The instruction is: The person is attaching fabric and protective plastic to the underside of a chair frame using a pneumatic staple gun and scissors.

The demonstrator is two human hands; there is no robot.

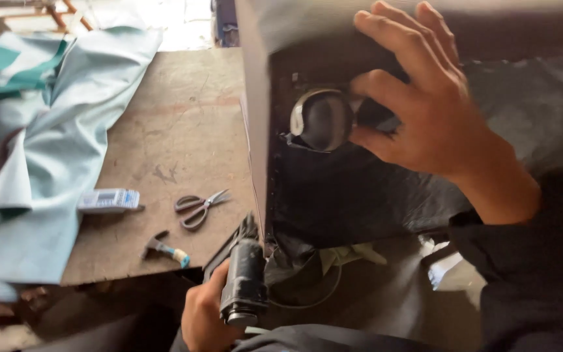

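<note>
The left hand, low at about 6 o'clock in the view, is closed around a black pneumatic staple gun, whose body points up toward the lower corner of a large black fabric-covered piece. The right hand, at about 1 o'clock, has its fingers spread and curled against that piece, thumb and fingertips touching a round black foot with a pale rim fixed to its surface; whether it truly grips the foot cannot be told. The covered piece stands on its edge over the right end of a worn wooden table. On the table, at about 9 o'clock from the gun, lie scissors, a small hammer with a blue-tipped handle and a small pale box. Farther left, pale green fabric drapes over the table's edge.
</note>
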